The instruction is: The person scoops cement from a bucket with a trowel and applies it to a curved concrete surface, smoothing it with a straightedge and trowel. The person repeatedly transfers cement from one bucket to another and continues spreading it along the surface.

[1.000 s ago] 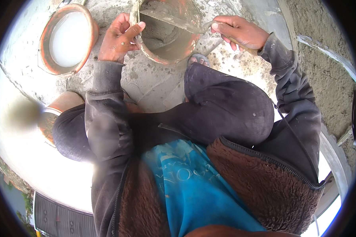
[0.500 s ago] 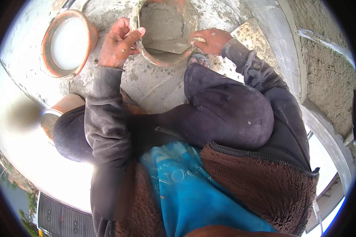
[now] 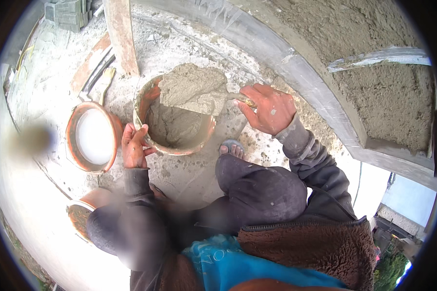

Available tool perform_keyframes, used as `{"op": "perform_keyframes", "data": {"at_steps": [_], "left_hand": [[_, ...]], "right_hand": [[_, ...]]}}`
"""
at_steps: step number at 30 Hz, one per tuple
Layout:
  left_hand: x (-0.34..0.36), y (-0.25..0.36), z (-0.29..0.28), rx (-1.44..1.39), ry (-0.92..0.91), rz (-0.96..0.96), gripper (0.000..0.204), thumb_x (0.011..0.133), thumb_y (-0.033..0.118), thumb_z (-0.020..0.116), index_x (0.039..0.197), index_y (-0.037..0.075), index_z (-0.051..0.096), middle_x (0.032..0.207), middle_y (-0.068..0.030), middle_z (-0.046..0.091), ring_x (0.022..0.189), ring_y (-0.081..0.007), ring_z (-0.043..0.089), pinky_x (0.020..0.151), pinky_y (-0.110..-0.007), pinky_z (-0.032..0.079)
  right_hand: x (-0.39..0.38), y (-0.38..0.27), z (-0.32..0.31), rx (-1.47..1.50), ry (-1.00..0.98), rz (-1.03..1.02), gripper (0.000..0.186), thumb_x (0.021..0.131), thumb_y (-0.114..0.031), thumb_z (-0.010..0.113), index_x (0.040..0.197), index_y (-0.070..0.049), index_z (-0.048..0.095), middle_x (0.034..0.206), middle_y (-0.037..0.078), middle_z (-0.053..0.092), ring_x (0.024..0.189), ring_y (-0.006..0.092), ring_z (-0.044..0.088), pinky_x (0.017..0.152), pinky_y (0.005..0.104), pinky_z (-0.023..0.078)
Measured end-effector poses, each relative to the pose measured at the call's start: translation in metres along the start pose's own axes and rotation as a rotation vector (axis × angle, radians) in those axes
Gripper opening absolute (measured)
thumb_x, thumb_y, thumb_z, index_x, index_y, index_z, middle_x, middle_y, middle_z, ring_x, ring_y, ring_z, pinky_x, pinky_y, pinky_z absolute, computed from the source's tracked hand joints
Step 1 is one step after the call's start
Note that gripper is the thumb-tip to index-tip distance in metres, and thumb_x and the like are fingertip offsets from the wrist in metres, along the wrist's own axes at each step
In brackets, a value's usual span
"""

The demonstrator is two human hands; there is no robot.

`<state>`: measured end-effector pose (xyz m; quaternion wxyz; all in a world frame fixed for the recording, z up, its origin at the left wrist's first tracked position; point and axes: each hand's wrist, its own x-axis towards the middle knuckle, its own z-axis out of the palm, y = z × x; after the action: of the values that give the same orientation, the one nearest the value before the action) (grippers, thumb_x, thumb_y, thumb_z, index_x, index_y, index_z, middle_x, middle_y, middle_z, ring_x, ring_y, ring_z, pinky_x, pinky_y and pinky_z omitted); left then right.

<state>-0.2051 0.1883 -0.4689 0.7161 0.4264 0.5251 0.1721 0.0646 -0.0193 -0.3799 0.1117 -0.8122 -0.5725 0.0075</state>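
My right hand (image 3: 269, 107) is closed round the handle of a trowel whose blade carries a thick heap of wet grey mortar (image 3: 194, 87). The loaded blade is over the far right part of an orange bucket (image 3: 179, 151), and more mortar (image 3: 172, 123) lies inside it. On the bucket's near left rim my left hand (image 3: 135, 145) grips, thumb over the edge. The mortar hides most of the trowel blade.
Left of the mortar bucket stands another orange bucket (image 3: 112, 128) with whitish liquid; a brush (image 3: 103, 85) lies beyond it. A third bucket (image 3: 80, 218) is by my left knee. Wooden boards (image 3: 121, 36) and stacked grey blocks (image 3: 68, 14) are farther back. A mortar-coated surface (image 3: 388, 102) rises at right.
My right hand has lifted the trowel, with a heap of mortar on it, up out of the bucket. My left hand stays on the rim. The view has shifted, showing more floor ahead.
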Motion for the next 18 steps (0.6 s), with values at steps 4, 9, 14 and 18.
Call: {"op": "perform_keyframes", "data": {"at_steps": [4,9,14,18], "left_hand": [[0.001,-0.003,-0.004,0.038,0.002,0.015,0.019,0.092,0.020,0.069,0.086,0.019,0.051,0.078,0.0067,0.057,0.055,-0.0034,0.051,0.045,-0.024,0.055],[0.004,0.004,-0.006,0.047,-0.003,0.036,0.018,0.093,0.022,0.069,0.088,0.019,0.052,0.078,0.0071,0.057,0.055,-0.0029,0.051,0.045,-0.024,0.053],[0.014,-0.003,0.000,0.065,-0.047,0.003,0.018,0.091,0.021,0.072,0.091,0.016,0.055,0.078,0.0046,0.060,0.055,-0.0049,0.056,0.045,-0.023,0.053],[-0.006,0.008,0.006,0.161,-0.003,-0.010,0.015,0.089,0.019,0.072,0.095,0.011,0.061,0.081,0.0012,0.064,0.059,-0.0077,0.060,0.047,-0.023,0.055]], "right_hand": [[0.047,0.029,-0.102,0.285,-0.210,0.047,0.032,0.095,-0.039,0.067,0.106,-0.009,0.069,0.087,0.009,0.072,0.071,0.0303,0.069,0.063,0.0420,0.054],[0.140,0.144,-0.121,0.792,-0.517,0.202,0.040,0.098,-0.044,0.066,0.110,-0.006,0.070,0.068,-0.002,0.053,0.048,0.0045,0.049,0.044,0.0239,0.039],[0.180,0.179,-0.177,0.683,0.106,0.517,0.030,0.101,-0.038,0.060,0.098,-0.010,0.072,0.064,-0.005,0.054,0.047,0.0067,0.045,0.041,0.0251,0.035],[0.129,0.125,-0.199,0.366,-0.112,0.238,0.046,0.098,-0.045,0.064,0.118,-0.004,0.069,0.075,0.005,0.063,0.060,0.0107,0.062,0.054,0.0272,0.051]]}}
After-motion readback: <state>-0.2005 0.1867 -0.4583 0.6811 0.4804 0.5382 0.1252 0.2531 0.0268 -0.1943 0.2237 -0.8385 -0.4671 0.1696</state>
